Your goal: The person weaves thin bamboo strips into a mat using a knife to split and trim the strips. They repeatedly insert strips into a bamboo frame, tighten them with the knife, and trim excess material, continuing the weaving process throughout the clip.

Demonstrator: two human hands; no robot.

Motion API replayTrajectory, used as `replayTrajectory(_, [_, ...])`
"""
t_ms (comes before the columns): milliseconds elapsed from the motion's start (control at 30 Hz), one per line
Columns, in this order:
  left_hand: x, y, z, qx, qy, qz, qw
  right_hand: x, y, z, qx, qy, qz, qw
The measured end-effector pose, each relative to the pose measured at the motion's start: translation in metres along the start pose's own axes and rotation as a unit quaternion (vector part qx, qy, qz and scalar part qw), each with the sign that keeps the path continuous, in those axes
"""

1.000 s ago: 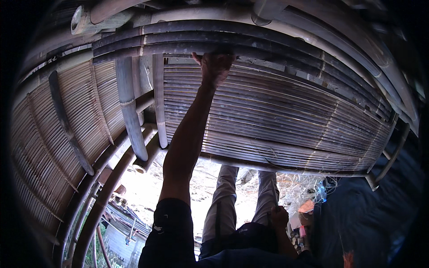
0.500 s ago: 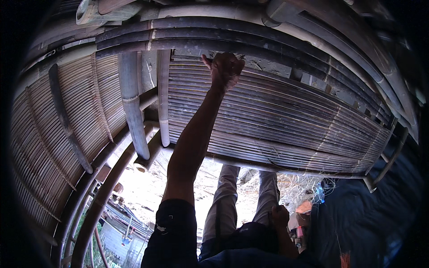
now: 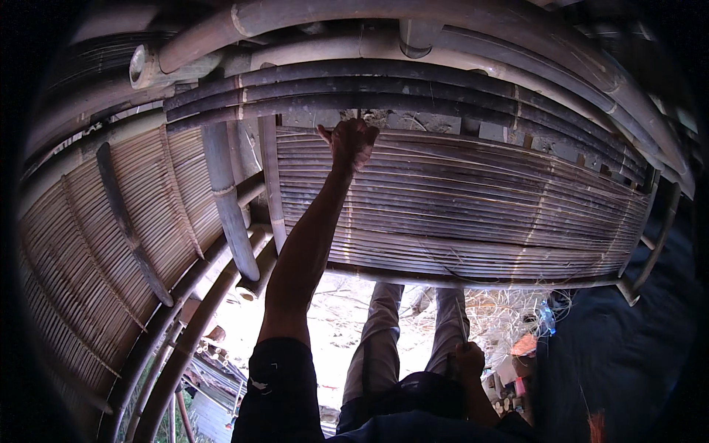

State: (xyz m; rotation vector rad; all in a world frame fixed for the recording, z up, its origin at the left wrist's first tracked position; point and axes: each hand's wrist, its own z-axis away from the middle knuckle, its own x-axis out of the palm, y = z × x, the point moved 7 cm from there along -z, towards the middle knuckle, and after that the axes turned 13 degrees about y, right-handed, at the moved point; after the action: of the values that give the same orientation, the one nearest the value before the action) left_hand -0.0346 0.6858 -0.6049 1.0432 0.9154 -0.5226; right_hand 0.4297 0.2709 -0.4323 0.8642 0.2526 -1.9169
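Observation:
My left arm reaches up and away, and my left hand (image 3: 350,144) is closed at the upper edge of a bamboo slat panel (image 3: 443,199), just under a band of dark bamboo strips (image 3: 317,91). Its thumb points out to the left. Whatever its fingers may hold is hidden. Low down by my right leg, my right hand (image 3: 468,360) is closed around a thin, narrow blade-like tool (image 3: 461,317) that points upward. The tool's exact kind is too dim to tell.
Thick bamboo poles (image 3: 413,15) cross overhead. On the left are a second slatted panel (image 3: 88,244) and an upright bamboo post (image 3: 222,184). Loose fibre strips (image 3: 502,314) lie on the ground near my legs. A dark sheet (image 3: 605,347) spreads at the right.
The view has shifted, showing more of the overhead poles. My left hand is slightly farther left along the panel's upper edge. The narrow tool in my right hand shows more clearly.

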Motion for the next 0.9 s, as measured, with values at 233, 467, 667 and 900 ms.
replayTrajectory(233, [0.007,0.009,-0.002,0.093,0.101,-0.077,0.988,0.008,0.015,-0.008,-0.013,-0.019,-0.010,1.000])
replayTrajectory(467, [0.020,-0.008,-0.009,0.051,-0.017,-0.157,0.986,0.017,0.026,-0.010,-0.003,-0.016,0.000,1.000])
replayTrajectory(667, [0.032,-0.039,-0.035,-0.002,-0.005,-0.091,0.996,0.018,0.024,-0.012,-0.059,0.040,0.021,0.997])
replayTrajectory(900, [0.035,-0.087,-0.032,0.088,0.041,-0.085,0.992,0.019,0.023,-0.002,-0.052,0.026,0.022,0.998])
